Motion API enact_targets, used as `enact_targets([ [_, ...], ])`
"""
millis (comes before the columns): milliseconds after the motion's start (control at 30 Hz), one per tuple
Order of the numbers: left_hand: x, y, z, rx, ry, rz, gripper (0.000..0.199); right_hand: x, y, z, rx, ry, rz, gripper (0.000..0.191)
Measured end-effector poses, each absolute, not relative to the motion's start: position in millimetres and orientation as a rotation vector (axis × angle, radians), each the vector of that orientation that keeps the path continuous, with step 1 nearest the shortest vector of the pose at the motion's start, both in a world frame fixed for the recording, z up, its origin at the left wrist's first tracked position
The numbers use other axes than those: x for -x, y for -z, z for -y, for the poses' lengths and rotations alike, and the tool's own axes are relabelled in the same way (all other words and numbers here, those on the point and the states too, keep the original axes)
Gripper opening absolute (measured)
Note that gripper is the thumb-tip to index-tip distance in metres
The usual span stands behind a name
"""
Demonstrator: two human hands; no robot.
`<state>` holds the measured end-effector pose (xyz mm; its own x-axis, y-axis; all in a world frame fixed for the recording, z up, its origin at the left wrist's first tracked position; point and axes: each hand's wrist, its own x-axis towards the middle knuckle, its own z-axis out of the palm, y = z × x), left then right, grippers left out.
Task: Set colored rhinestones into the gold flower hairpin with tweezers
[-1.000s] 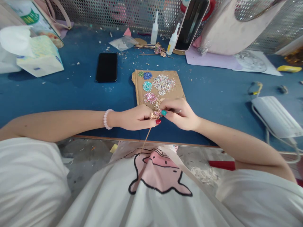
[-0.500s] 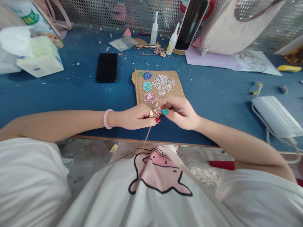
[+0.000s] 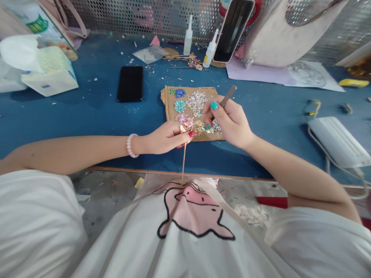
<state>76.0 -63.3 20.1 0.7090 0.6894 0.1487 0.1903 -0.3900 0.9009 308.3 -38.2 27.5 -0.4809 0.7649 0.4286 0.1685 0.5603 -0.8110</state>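
Head camera: left hand pinches one gold hairpin, ornament over the cardboard, long shaft pointing back toward the wearer across the desk edge! Right hand clamps one pair of tweezers; two dropper bottles stand beyond.

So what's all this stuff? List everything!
Table: one, blue, across middle
Cardboard: one, brown, on table
Sparkly piles: several, multicoloured, on cardboard
Stick: one, gold, table's near edge
Tool: one, grey, above cardboard
Phones: two, dark, left and back
Bottles: two, whitish, back
Flower sticks: several, gold-pink, beside bottles
Tissue pack: one, mostly white, left
Large bag: one, pale pink, back right
Corded block: one, white, right
Mesh wall: one, silver, behind
Bracelet: one, pink, left wrist
Left fingers: some, red-nailed, on stick
Right fingers: some, teal-nailed, on tool
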Motion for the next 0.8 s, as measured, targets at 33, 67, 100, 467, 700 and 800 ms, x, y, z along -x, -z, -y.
enact_targets([
  [33,-75.9,-20.0,63.2,-1.934,-0.642,-0.679,0.050,-309.3,-28.3,38.0,0.763,-0.846,2.005,0.051],
  [67,-75.9,-19.9,63.1,-1.933,-0.650,-0.681,0.050,-310.5,-29.1,37.8,0.771,-0.764,2.057,0.049],
  [100,-75.9,-19.8,63.0,-1.930,-0.659,-0.685,0.050,-311.6,-30.1,37.5,0.772,-0.669,2.117,0.047],
  [467,-76.8,-19.6,63.1,-1.931,-0.688,-0.782,0.044,-320.3,-35.6,26.3,0.718,-0.170,2.481,0.057],
  [700,-76.6,-17.6,62.7,-2.005,-0.646,-0.877,0.046,-316.5,-36.0,28.2,0.790,-0.122,2.477,0.038],
  [800,-76.6,-18.1,62.9,-2.033,-0.641,-0.844,0.046,-315.2,-35.0,29.3,0.797,-0.080,2.472,0.039],
])
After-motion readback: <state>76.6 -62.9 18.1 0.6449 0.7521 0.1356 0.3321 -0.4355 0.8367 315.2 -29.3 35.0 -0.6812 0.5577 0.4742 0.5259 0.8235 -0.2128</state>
